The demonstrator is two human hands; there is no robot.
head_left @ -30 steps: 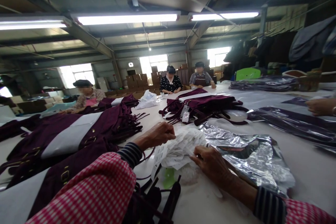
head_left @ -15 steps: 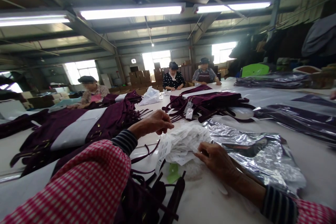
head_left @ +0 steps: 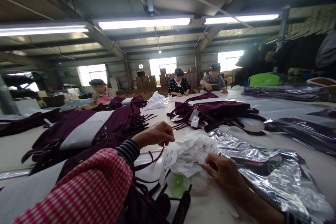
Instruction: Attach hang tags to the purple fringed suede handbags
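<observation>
A loose heap of white printed paper labels lies between my hands. One longer label strip hangs off its left side. Above the heap's left edge is my left hand, its fingertips pinched together; whatever is in them is too small to make out. My right hand rests at the heap's right edge, thumb and fingers closed, and what they pinch is unclear. Purple fabric bags lie stacked by my left arm. A bright green piece sits under the heap's near side.
A shiny silver plastic bag spreads out beyond my right hand. More purple bags with a hang tag lie ahead, and plastic-wrapped ones at right. Several people work across the white table. Dark straps lie close to me.
The view has tilted upward, so the scene sits lower and slightly farther right. Both hands keep nearly the same pose beside the labels. A co-worker at the back has raised a hand.
</observation>
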